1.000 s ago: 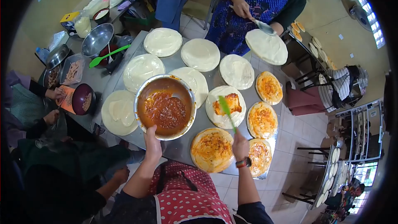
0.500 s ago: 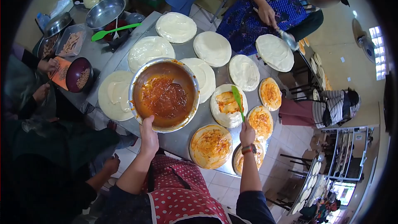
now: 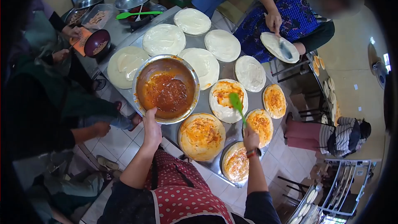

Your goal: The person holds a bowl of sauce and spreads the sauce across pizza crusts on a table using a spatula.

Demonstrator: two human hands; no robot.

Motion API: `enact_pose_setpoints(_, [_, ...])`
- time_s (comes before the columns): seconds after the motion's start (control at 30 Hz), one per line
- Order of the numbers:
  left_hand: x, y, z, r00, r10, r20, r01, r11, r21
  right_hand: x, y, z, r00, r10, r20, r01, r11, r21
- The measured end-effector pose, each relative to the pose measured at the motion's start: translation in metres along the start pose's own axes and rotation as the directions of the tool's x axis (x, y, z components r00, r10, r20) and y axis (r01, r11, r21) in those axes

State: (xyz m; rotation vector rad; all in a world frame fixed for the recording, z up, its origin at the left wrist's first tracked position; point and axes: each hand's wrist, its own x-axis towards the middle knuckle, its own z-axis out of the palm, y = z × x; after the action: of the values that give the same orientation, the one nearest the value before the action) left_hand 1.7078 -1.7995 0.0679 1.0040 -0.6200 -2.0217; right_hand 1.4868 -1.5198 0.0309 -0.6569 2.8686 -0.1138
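Gripping green spatula [image 3: 236, 101] in right hand [image 3: 251, 138], spreading orange sauce [image 3: 224, 91] on pale flatbread [image 3: 221, 113]. Clasping metal bowl [image 3: 187, 72] in left hand [image 3: 152, 130], probably keeping sauce close.

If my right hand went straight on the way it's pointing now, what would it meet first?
Probably the partly sauced round: the green spatula in your right hand leads over it, though I can't tell whether the blade already touches.

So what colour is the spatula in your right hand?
The spatula in my right hand is bright green; it shows best in the head view.
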Motion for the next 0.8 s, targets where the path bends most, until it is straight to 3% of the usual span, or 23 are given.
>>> enact_pose_setpoints(0.07, [-0.018, -0.015, 0.003, 0.999, 0.002, 0.040, -0.001, 1.000, -0.023, -0.037, 0.005, 0.004, 0.984, -0.165, -0.065, 0.175, 0.967, 0.184])
enact_pose_setpoints(0.1, [-0.025, -0.028, 0.004, 0.998, 0.059, -0.026, -0.059, 0.998, 0.006, -0.052, 0.015, 0.003, 0.990, -0.141, 0.016, 0.132, 0.958, 0.256])
enact_pose_setpoints(0.13, [-0.033, -0.037, 0.002, 0.998, 0.058, -0.010, -0.058, 0.998, 0.026, -0.060, 0.033, 0.006, 0.976, -0.215, -0.033, 0.210, 0.889, 0.407])
enact_pose_setpoints(0.17, [-0.046, -0.044, 0.005, 0.999, 0.051, -0.013, -0.051, 0.998, 0.039, -0.068, 0.036, -0.006, 0.985, -0.083, 0.153, -0.064, 0.648, 0.759])
enact_pose_setpoints(0.2, [-0.057, -0.049, 0.013, 0.999, 0.042, -0.007, -0.042, 0.998, 0.046, -0.072, 0.040, -0.029, 0.931, -0.039, 0.362, -0.341, 0.256, 0.904])
enact_pose_setpoints(0.23, [-0.070, -0.056, 0.020, 0.999, 0.042, 0.018, -0.043, 0.998, 0.052, -0.080, 0.030, -0.061, 0.931, -0.095, 0.353, -0.353, 0.018, 0.936])
enact_pose_setpoints(0.27, [-0.085, -0.063, 0.028, 0.999, 0.007, 0.047, -0.010, 0.999, 0.053, -0.082, 0.038, -0.068, 0.939, -0.079, 0.335, -0.336, -0.001, 0.942])
enact_pose_setpoints(0.33, [-0.110, -0.074, 0.044, 0.993, -0.037, 0.114, 0.028, 0.997, 0.077, -0.088, 0.057, -0.079, 0.903, -0.314, 0.295, -0.424, -0.535, 0.731])
enact_pose_setpoints(0.37, [-0.122, -0.082, 0.052, 0.988, -0.088, 0.124, 0.080, 0.994, 0.068, -0.092, 0.059, -0.087, 0.901, -0.358, 0.244, -0.424, -0.612, 0.668])
enact_pose_setpoints(0.53, [-0.160, -0.120, 0.081, 0.937, -0.257, 0.237, 0.216, 0.959, 0.185, -0.099, 0.076, -0.081, 0.958, -0.268, 0.101, -0.276, -0.771, 0.575])
enact_pose_setpoints(0.8, [-0.205, -0.139, 0.110, 0.837, -0.414, 0.357, 0.265, 0.879, 0.397, -0.123, 0.098, -0.084, 0.999, -0.019, -0.042, 0.016, -0.714, 0.700])
